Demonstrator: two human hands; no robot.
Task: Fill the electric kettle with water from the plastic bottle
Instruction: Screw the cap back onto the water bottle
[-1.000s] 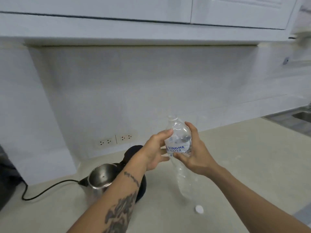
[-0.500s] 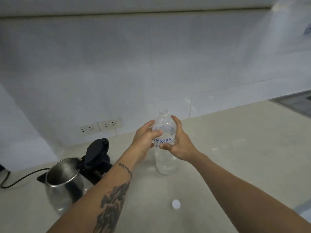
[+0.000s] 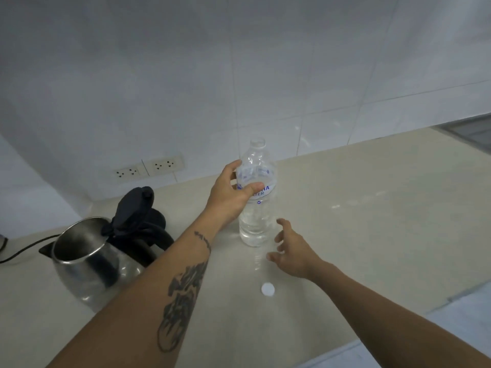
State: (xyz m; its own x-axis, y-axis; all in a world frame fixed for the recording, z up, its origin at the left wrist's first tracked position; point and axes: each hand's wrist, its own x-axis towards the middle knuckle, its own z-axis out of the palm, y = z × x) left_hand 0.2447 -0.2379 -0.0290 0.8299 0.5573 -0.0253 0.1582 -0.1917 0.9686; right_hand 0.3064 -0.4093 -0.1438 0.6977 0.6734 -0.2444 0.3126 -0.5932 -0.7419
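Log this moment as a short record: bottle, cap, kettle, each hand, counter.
bottle: plastic bottle stands upright on the counter, uncapped, partly filled with water
cap: white cap lies on the counter, nearer the person than the bottle
kettle: electric kettle left of the bottle, black lid flipped open, cord running off left
left hand: left hand wrapped around the bottle at its label
right hand: right hand open, beside the bottle's base, not touching it
counter: counter pale, wall sockets behind the kettle
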